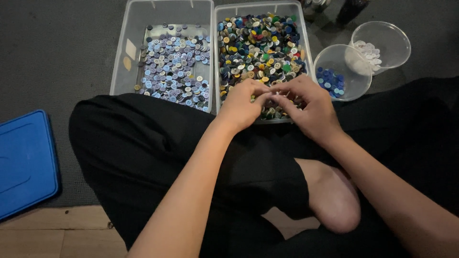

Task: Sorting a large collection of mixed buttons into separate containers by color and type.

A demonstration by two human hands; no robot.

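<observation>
My left hand (240, 104) and my right hand (306, 107) meet fingertip to fingertip over the near end of a clear plastic bin (304, 45) full of mixed coloured buttons (258, 45). The fingers of both hands are pinched together, seemingly on a small pale button, which is too small to make out. A second clear bin (122, 57) to the left holds mostly pale blue and grey buttons (174, 67). Both forearms reach out over my crossed legs in black trousers.
Two round clear cups stand right of the bins: the nearer cup (356, 88) holds blue buttons, the farther cup (399, 40) holds white ones. A blue plastic lid (24, 162) lies at the left on the grey carpet. Wooden floor shows at the bottom left.
</observation>
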